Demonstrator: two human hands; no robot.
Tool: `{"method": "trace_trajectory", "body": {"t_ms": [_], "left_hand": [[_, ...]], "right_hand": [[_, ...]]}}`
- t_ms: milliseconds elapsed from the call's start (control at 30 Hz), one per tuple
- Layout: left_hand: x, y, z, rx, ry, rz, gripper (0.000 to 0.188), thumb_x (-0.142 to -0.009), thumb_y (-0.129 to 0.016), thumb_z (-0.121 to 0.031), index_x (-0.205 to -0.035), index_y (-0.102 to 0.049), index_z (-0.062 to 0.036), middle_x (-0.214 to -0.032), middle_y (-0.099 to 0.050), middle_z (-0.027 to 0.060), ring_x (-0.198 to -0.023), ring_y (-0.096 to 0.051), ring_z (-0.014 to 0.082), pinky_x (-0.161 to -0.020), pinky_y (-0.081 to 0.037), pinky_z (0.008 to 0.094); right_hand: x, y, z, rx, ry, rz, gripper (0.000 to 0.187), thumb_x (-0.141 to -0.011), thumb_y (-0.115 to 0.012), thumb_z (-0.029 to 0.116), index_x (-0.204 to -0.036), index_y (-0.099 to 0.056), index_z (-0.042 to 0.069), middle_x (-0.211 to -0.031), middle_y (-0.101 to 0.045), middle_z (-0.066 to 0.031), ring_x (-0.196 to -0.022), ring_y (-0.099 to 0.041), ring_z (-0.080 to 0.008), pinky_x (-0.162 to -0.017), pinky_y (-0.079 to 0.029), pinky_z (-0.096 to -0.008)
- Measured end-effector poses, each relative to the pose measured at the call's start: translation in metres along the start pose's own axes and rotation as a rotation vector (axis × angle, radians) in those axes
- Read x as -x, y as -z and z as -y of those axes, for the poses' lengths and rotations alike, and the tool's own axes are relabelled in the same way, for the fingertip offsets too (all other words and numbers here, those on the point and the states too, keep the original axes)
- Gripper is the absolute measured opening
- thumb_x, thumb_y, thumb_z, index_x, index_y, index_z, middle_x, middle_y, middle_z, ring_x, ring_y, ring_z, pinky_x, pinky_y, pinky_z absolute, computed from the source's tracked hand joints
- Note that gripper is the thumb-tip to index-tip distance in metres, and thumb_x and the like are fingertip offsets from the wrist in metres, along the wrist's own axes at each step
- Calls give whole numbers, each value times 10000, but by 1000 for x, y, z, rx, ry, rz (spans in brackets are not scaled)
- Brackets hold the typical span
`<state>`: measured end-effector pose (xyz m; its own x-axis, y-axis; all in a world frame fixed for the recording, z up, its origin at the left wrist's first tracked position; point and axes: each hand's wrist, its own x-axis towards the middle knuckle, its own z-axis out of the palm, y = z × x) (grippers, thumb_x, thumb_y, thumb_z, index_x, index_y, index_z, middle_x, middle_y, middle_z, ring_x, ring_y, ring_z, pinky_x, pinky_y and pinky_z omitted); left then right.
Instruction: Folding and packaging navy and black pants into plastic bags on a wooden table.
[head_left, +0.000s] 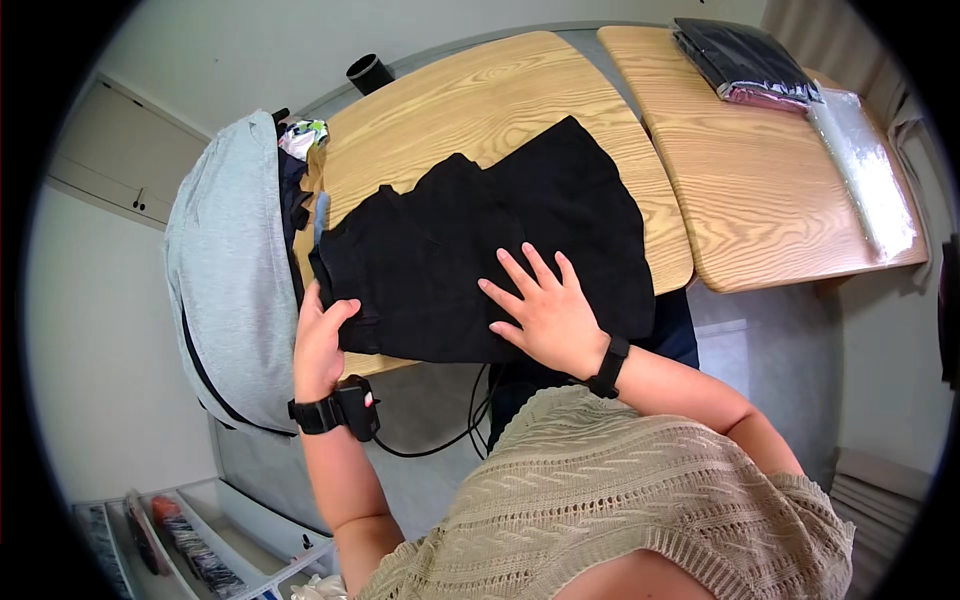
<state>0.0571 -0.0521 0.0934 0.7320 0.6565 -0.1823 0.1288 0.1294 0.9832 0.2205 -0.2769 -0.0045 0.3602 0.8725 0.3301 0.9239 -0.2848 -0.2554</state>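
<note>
Black fabric garment (440, 250) lying over the near edge of the pale wood-grain counter (470, 95)
Left hand (320, 340) pinches its end by the left edge; right hand (555, 320) lies splayed flat on top.

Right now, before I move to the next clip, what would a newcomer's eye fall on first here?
The black garment spread across the wooden table stands out first, with the right hand splayed on it and the left hand at its left edge. Next comes the bulky light-grey cloth at the table's left end. On the second table, at the right, shiny clear plastic catches the light.
</note>
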Motion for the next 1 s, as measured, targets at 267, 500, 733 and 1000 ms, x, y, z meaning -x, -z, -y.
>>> {"method": "trace_trajectory", "body": {"t_ms": [267,500,733,1000], "left_hand": [[-4,-109,-43,-494,-441,14,508,-758,-619,-46,-1220,-444,72,-1161,-556,161,-1046,-538,205,-914,-432,315],[-29,-206,-20,-918,-598,93,427,-714,-627,-119,-1094,-500,27,-1019,-594,261,-954,-579,418,-820,-479,434],[-26,-212,20,-655,-352,624,521,-874,-641,-234,-1298,-448,0,-1239,-558,186,-1089,-579,261,-918,-463,346],[3,-155,36,-954,-658,452,543,-779,-688,-190,-1285,-523,-78,-1417,-436,110,-1390,-257,351,-1110,-227,462]], "right_hand": [[0,16,-24,-375,-9,153,471,-856,-620,303,-1298,-536,163,-1473,-322,-160,-1354,-292,-354,-1084,-238,-527],[2,57,-118,-1436,-799,-3,278,-975,-443,208,-1078,-561,-22,-919,-637,-122,-823,-626,-162,-728,-507,-262],[6,55,-138,-1447,-969,4,456,-928,-534,420,-1006,-578,-28,-870,-613,-79,-690,-554,-121,-607,-439,-243],[12,42,-123,-1246,-815,-127,676,-835,-679,139,-1334,-325,-149,-1142,-559,-195,-1024,-565,-210,-886,-454,-261]]}}
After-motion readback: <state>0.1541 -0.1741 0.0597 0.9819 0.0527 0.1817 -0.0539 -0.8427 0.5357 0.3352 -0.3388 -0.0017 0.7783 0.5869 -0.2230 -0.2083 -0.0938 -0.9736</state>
